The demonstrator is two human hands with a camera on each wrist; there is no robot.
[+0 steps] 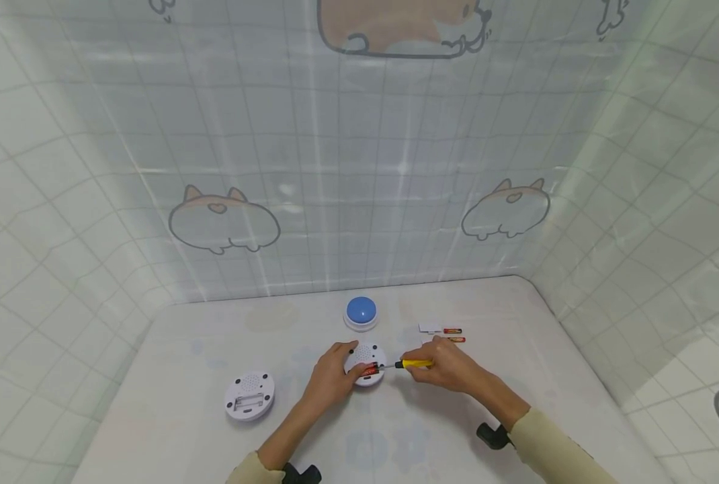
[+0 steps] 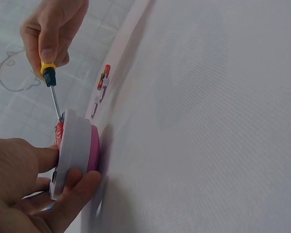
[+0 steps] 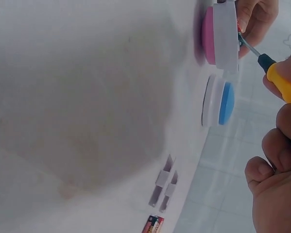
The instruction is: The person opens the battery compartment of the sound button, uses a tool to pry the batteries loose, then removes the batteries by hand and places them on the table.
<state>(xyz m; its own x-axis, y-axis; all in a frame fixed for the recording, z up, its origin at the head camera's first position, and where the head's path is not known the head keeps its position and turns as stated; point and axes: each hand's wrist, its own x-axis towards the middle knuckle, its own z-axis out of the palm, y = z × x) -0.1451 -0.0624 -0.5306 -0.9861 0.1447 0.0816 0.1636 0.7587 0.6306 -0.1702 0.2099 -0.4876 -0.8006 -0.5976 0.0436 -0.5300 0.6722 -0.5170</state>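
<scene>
My left hand [image 1: 330, 378] holds a round white push-button device [image 1: 364, 351] turned base up, fingers around its rim and thumb over the red batteries [image 1: 369, 370] in its base. The device's pink dome [image 2: 94, 148] faces the table in the left wrist view. In my right hand [image 1: 447, 364] is a screwdriver [image 1: 417, 363] with a yellow and black handle. Its metal shaft points left, with the tip at the end of the batteries. In the right wrist view the screwdriver [image 3: 280, 85] slants toward the device's base; the exact tip contact is hard to tell.
A blue-domed button [image 1: 361, 310] stands behind the held device. To the left lies another white device [image 1: 250, 396], base up, its battery bay bare. Small white covers [image 1: 429, 328] and loose red batteries [image 1: 453, 331] lie beyond my right hand. A patterned curtain [image 1: 359, 168] surrounds the table.
</scene>
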